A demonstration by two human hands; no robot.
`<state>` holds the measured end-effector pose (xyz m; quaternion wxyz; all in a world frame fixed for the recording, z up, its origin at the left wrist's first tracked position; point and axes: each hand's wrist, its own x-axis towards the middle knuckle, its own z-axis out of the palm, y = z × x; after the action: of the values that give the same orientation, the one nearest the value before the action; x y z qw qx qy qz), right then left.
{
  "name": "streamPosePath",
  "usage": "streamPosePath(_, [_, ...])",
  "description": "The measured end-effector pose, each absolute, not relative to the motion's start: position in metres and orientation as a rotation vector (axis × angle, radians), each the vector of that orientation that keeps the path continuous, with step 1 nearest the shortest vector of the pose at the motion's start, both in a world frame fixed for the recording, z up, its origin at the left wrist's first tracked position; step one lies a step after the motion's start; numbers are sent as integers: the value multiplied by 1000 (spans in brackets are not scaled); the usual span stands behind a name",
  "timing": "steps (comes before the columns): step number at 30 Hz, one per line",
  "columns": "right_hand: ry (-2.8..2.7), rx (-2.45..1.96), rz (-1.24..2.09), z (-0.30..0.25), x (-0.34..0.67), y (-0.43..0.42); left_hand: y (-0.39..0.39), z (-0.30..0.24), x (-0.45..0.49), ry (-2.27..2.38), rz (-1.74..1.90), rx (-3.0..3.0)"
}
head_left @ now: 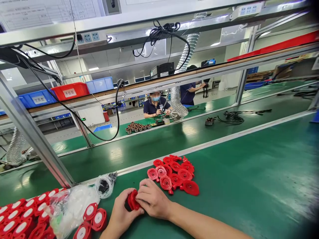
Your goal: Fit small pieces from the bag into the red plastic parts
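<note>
Red plastic disc parts point(133, 200), stacked face to face, sit pinched between both hands at the near edge of a green work mat point(249, 186), just above its surface. The left hand point(122, 214) curls up from below, its thumb and fingers closed against the left side of the stack; the right hand point(152, 199) lies over the top and right side, its fingers bent down onto the rim of the red parts. Both hands are closed on the same stack, and how many discs it holds cannot be told.

Just beyond the right hand a loose heap of red discs point(174, 174) lies on the mat, their ribbed faces turned up and overlapping one another. To the left of the left hand, three red discs with white centres point(91, 220) lie beside a crumpled clear plastic bag point(68, 209), and farther left more of the same white-centred parts stand in rows point(20, 219) at the frame's corner. A smaller clear bag holding dark pieces point(104, 184) rests near the foot of an aluminium frame post point(30, 132).

Across the green conveyor belt point(154, 146), a co-worker in a dark shirt point(156, 106) sits behind a cluster of copper-wound motor parts point(137, 127). Red and blue bins point(72, 91) line the shelf above, and black cables point(164, 31) hang from the overhead rail.
</note>
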<state>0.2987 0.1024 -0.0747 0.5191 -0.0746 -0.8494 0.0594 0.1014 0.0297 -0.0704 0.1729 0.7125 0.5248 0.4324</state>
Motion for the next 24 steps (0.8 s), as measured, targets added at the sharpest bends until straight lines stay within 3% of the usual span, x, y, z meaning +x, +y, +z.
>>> streamPosePath(6, [-2056, -145, 98, -79, 296, 104, 26, -64, 103, 1558, 1200, 2188])
streamPosePath(24, [-2103, -137, 403, -73, 298, 97, 22, -56, 111, 1664, 1219, 2017])
